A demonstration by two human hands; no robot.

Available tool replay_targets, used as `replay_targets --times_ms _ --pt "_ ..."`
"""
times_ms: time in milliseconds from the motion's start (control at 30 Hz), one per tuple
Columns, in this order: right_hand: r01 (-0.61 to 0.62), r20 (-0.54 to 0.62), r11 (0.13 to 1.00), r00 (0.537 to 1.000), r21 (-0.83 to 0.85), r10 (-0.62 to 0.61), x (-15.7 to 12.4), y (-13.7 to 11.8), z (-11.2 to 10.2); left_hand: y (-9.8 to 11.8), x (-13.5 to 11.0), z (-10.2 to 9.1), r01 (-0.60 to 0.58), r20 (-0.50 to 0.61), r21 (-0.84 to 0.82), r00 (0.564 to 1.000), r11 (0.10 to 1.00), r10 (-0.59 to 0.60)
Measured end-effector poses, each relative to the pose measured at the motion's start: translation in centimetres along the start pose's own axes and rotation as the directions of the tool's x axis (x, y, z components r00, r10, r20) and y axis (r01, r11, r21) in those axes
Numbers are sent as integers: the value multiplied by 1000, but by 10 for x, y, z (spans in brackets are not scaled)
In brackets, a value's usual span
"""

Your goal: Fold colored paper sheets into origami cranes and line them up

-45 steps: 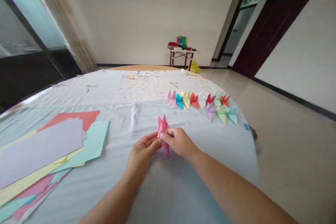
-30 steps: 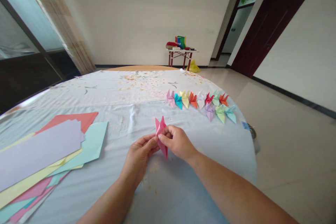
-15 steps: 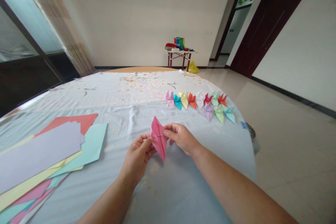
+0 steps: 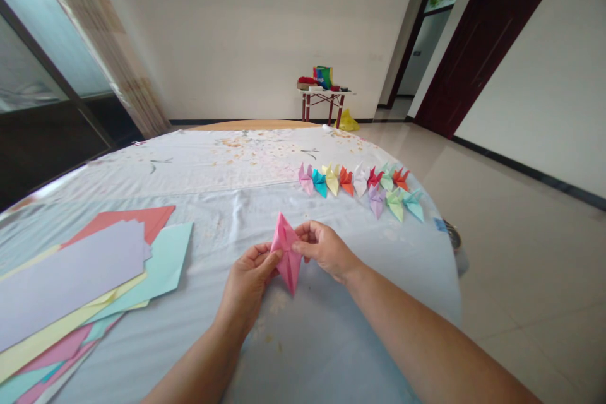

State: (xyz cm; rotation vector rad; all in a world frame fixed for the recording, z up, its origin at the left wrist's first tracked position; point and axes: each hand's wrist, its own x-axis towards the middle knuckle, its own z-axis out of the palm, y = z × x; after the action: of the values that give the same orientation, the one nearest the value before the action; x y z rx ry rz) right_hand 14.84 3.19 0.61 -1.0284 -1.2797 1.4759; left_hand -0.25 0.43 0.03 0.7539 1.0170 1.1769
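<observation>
Between my two hands is a pink sheet of folded origami paper, diamond-shaped, with one point up and one point down. My left hand pinches its left edge, the thumb lying on the front face. From the right side, my right hand grips the opposite edge between thumb and fingers. Some fingertips are hidden behind the paper. Farther back to the right, several folded paper cranes in different colours stand in two rows on the tablecloth.
At the left lies a spread pile of coloured paper sheets. The round table's right edge curves past the cranes. Against the far wall stands a small table with a colourful bag on it, and a yellow bag is on the floor.
The pink paper has turned slightly, so its top point now stands more upright and its front face looks wider. My left thumb lies farther in over it. The cranes and sheets stay put.
</observation>
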Motion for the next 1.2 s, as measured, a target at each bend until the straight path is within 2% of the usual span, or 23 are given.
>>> replay_targets --times_ms 233,400,767,1067,1200 --pt "10 12 1000 1000 -12 -10 -1 -1 0 5 -1 3 24 9 -3 1000 1000 -24" --pt "23 19 998 1000 -62 -22 -1 0 1 9 -6 6 90 52 -8 995 996 -89" --pt "26 70 983 997 -183 -13 1 7 -6 5 -7 8 152 117 10 981 988 -153" --pt "-23 105 998 994 52 17 5 4 -9 6 -13 14 223 174 55 958 973 -229" --pt "-13 64 996 998 92 7 5 3 -8 4 -12 13 237 186 45 953 971 -241"
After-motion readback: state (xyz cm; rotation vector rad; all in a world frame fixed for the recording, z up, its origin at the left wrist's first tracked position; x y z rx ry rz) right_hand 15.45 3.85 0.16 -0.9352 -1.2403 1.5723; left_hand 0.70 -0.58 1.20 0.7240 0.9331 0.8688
